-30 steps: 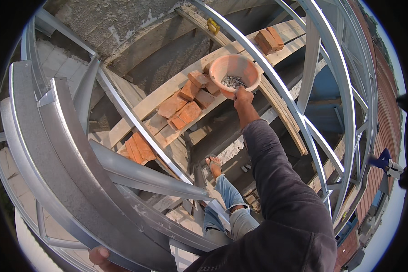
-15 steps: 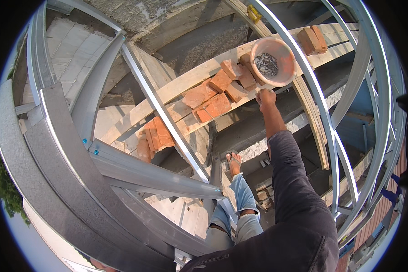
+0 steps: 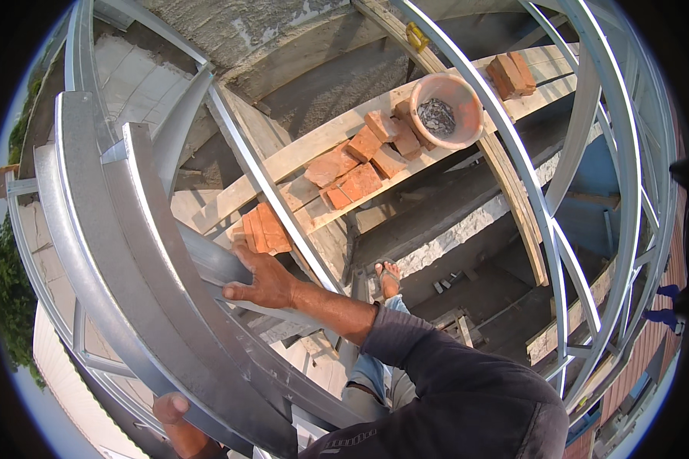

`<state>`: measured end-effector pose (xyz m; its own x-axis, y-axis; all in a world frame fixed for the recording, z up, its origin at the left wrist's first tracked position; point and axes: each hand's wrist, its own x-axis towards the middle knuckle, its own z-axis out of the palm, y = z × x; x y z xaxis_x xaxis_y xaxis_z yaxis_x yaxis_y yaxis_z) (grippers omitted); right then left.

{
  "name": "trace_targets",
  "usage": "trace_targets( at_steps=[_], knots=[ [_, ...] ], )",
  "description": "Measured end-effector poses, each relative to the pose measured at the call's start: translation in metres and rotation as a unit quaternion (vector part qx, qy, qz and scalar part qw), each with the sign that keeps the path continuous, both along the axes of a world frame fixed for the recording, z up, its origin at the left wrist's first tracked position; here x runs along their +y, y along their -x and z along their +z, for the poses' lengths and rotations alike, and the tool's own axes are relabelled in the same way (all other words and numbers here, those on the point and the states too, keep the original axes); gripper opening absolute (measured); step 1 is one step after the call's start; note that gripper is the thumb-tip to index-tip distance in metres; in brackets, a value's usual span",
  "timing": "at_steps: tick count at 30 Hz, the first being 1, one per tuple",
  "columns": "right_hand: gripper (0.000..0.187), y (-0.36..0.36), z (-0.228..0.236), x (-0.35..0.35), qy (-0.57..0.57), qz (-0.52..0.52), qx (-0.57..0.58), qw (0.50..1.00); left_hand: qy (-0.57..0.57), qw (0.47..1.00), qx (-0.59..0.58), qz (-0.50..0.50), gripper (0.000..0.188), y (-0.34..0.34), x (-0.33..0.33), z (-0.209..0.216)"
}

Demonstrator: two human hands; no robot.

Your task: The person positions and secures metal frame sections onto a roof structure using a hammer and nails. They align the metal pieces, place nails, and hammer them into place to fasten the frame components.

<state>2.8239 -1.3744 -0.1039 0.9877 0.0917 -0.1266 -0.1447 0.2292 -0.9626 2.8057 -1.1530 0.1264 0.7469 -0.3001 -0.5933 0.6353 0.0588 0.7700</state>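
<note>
My right hand (image 3: 264,281) reaches leftward over a lower steel member (image 3: 210,258), thumb and fingers spread, with nothing seen in its grasp. Close to its fingertips runs a bundle of long grey steel channels (image 3: 157,268); whether they touch cannot be made out. At the lower left, my left hand (image 3: 174,417) grips the outer channel (image 3: 103,252) by its edge, thumb up and fingers largely hidden. Just beyond the right hand, orange bricks (image 3: 266,229) sit on wooden planks (image 3: 329,214).
Farther along the planks stand more bricks (image 3: 360,162) and a round orange tub (image 3: 471,126) with grey mortar bits. A bright steel strut (image 3: 260,172) crosses the planks. Steel trusses (image 3: 547,218) rise on the right. My sandalled foot (image 3: 388,279) stands above a deep gap.
My right hand has left the tub's rim and swung left to the steel channels. The channels' far ends have shifted up and right. My left hand has come into view on the outer channel.
</note>
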Motion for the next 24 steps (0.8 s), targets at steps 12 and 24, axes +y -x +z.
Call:
trace_targets(
  at_steps=[12,24],
  knots=[
    [0.095,0.006,0.010,-0.013,0.048,0.021,-0.015,0.998,-0.143,0.989,0.029,0.026,0.099,-0.010,-0.019,0.017],
    [0.092,-0.009,0.017,-0.041,0.088,0.125,-0.033,0.988,-0.166,0.984,0.053,0.032,0.103,-0.012,-0.038,0.010]
  ],
)
